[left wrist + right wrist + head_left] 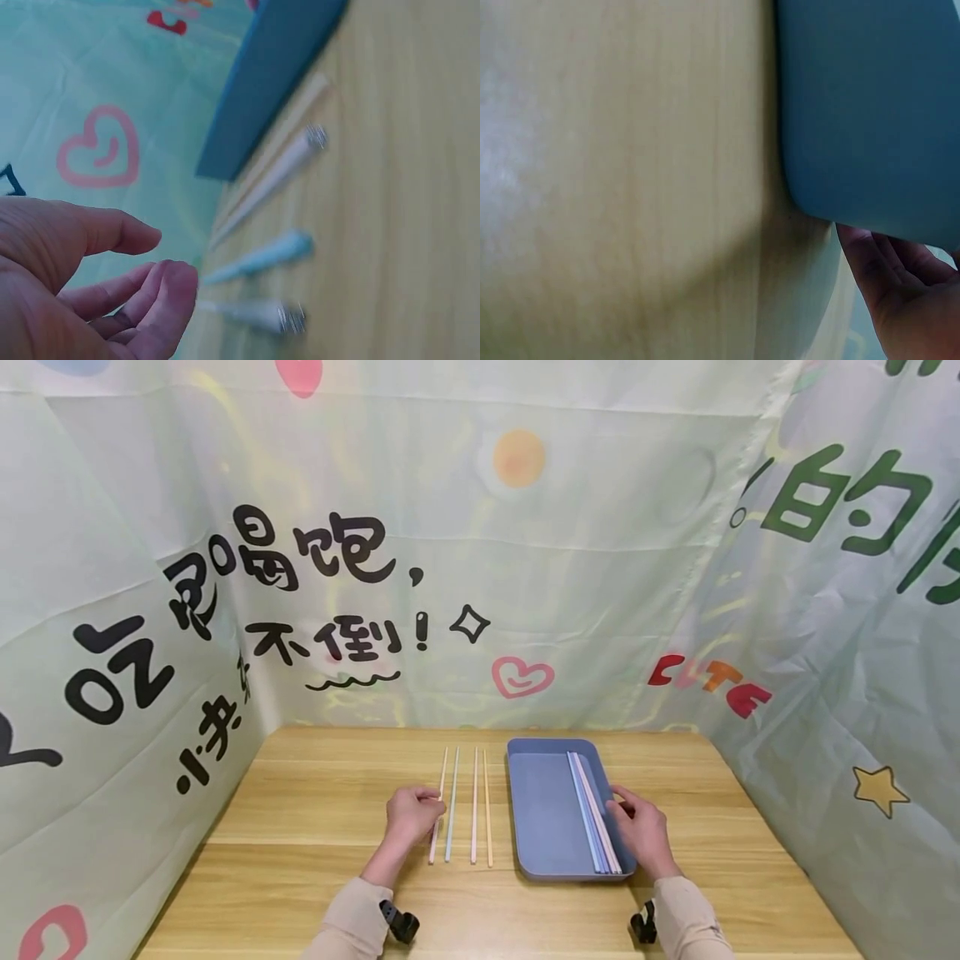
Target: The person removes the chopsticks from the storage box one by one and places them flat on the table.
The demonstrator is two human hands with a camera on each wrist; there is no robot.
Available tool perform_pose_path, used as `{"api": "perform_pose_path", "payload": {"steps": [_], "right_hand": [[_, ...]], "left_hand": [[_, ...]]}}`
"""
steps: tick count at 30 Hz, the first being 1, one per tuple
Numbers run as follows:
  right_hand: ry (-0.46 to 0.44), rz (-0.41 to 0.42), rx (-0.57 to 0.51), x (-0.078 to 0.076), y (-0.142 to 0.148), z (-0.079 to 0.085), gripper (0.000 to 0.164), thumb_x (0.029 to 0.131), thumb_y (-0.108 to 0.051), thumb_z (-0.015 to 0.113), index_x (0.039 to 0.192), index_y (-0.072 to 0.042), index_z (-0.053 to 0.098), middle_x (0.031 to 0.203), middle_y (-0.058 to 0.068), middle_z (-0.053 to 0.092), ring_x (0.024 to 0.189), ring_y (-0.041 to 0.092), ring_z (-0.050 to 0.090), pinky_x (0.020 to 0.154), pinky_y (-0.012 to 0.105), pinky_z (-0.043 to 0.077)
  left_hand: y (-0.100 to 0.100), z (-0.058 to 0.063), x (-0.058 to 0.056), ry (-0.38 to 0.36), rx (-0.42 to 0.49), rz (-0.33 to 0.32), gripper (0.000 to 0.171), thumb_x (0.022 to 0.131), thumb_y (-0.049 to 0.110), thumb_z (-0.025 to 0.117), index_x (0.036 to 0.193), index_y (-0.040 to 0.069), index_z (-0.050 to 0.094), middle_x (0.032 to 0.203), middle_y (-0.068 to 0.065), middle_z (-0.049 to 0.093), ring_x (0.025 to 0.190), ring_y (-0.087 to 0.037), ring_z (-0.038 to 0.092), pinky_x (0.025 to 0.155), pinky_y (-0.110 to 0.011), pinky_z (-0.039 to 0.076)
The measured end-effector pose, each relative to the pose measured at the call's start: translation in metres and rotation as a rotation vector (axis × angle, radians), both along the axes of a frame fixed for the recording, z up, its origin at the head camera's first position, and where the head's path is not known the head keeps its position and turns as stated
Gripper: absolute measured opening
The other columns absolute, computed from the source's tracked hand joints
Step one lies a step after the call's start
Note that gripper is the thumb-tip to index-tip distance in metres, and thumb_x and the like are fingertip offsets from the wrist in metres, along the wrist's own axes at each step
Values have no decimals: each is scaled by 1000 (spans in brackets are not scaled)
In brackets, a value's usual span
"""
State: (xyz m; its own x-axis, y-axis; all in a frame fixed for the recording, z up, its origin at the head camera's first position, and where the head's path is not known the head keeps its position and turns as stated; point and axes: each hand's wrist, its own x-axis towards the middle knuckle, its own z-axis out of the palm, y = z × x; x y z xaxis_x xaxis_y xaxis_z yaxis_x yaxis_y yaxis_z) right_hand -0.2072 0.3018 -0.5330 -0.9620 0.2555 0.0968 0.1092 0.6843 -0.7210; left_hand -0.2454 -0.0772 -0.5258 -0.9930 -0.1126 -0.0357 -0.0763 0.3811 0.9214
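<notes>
My left hand (414, 815) is over the leftmost pinkish chopstick (432, 850), its thumb and fingers apart with a gap in the left wrist view. To the right on the table lie a light blue chopstick (452, 818), a pink chopstick (474, 818) and a yellowish chopstick (488, 818), roughly parallel. A blue-grey tray (543, 810) stands beside them. Several blue, purple and pink chopsticks (592, 814) rest together along its right side. My right hand (643, 833) grips the tray's right rim, fingers against the outer wall; the thumb is mostly hidden in the right wrist view.
A wood-grain table (315, 777) carries everything. Printed fabric (600, 568) with lettering and drawings hangs at the back and both sides. Black straps with small devices (403, 927) sit on both wrists.
</notes>
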Motion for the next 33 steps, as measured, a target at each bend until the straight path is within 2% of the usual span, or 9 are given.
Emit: {"api": "perform_pose_path", "payload": {"steps": [6, 10, 17, 24, 33], "right_hand": [[4, -3, -2, 0, 1, 0, 42, 106, -17, 62, 146, -1, 60, 110, 21, 73, 90, 25, 64, 70, 27, 51], [6, -6, 3, 0, 1, -1, 42, 106, -17, 62, 146, -2, 61, 110, 21, 73, 91, 25, 64, 71, 27, 52], [15, -1, 5, 0, -1, -1, 42, 106, -15, 62, 145, 0, 61, 109, 21, 73, 90, 26, 65, 72, 30, 52], [26, -4, 14, 0, -1, 0, 41, 105, -15, 63, 144, 0, 62, 107, 21, 73, 88, 25, 64, 71, 29, 51], [49, -10, 16, -1, 0, -1, 40, 104, -14, 64, 142, -1, 64, 104, 20, 74, 85, 23, 63, 69, 27, 50]], "left_hand": [[28, 17, -2, 45, 136, -64, 33, 81, 0, 72, 114, -7, 76, 85, -13, 77, 67, -20, 73, 58, -26, 62], [48, 24, -2, 61, 178, -128, 34, 82, 0, 71, 115, -7, 76, 84, -13, 77, 68, -27, 75, 60, -31, 65], [81, 31, -3, 31, 269, -178, 36, 83, 0, 72, 118, -7, 75, 85, -13, 78, 74, -33, 77, 65, -36, 67], [116, 30, 1, -5, 276, -208, 42, 82, 1, 70, 122, -7, 74, 88, -13, 78, 66, -12, 69, 60, -26, 62], [152, 25, 9, -41, 283, -222, 42, 84, 1, 73, 125, -9, 71, 86, -9, 77, 66, -10, 69, 60, -29, 64]]}}
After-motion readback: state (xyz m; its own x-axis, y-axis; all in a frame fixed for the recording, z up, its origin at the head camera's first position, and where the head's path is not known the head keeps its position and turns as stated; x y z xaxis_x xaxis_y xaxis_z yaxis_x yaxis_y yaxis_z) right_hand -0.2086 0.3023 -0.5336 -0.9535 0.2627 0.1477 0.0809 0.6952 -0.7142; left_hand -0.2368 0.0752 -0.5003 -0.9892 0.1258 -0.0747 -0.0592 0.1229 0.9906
